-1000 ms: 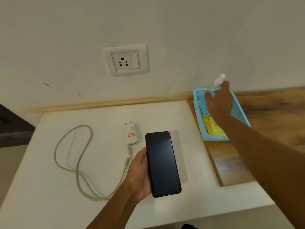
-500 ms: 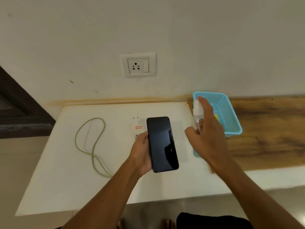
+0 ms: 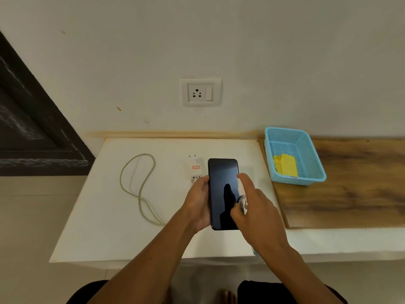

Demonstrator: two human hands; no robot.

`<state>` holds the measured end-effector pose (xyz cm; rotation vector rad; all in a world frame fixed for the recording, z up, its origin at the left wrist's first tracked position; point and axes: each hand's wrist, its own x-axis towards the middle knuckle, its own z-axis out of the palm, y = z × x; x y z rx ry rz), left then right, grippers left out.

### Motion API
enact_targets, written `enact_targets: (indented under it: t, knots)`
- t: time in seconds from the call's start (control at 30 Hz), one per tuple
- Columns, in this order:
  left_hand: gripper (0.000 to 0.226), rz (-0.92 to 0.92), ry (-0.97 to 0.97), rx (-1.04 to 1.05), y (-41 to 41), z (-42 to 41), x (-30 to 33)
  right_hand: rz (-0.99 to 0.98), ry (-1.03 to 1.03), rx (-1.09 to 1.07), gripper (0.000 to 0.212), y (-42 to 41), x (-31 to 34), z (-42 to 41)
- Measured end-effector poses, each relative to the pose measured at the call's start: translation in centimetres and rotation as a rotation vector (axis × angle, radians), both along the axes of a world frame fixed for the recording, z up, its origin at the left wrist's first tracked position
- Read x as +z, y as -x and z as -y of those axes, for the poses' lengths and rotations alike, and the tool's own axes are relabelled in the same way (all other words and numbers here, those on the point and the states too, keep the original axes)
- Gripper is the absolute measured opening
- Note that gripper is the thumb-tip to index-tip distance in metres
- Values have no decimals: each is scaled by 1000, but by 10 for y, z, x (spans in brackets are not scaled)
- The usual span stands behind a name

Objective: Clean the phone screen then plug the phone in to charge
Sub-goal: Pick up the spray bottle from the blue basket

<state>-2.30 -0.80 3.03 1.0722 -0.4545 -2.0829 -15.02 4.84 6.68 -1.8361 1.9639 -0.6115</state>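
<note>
My left hand (image 3: 198,201) grips a black phone (image 3: 222,189) by its left edge, dark screen facing up, above the white counter (image 3: 114,216). My right hand (image 3: 256,213) is closed around a small clear spray bottle (image 3: 242,205), held over the phone's lower right part with the forefinger stretched out above it. Most of the bottle is hidden by the fingers. A white charger adapter (image 3: 195,167) lies on the counter just left of the phone's top, with its pale cable (image 3: 140,187) looped to the left. A yellow cloth (image 3: 286,165) lies in the blue basket (image 3: 315,163).
A white wall socket with a switch (image 3: 200,92) sits on the wall above the counter. The basket stands on a wooden board (image 3: 355,189) at the right. A dark panel (image 3: 28,119) fills the left side beyond the counter's edge.
My right hand took the spray bottle out of the basket and brought it left and down over the phone. The left hand kept hold of the phone.
</note>
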Motion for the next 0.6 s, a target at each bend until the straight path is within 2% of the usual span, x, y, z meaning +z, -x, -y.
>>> enact_targets:
  t: [0.17,0.33,0.6]
  knots:
    - [43,-11,0,12,1,1,0,-50,-32,11,57,2,0,-1]
    - [43,-27,-5,9,0,2,-3,-103,-32,18,66,0,0,-8]
    - [45,1,9,-13,0,-3,-8,-70,94,21,56,-1,26,33]
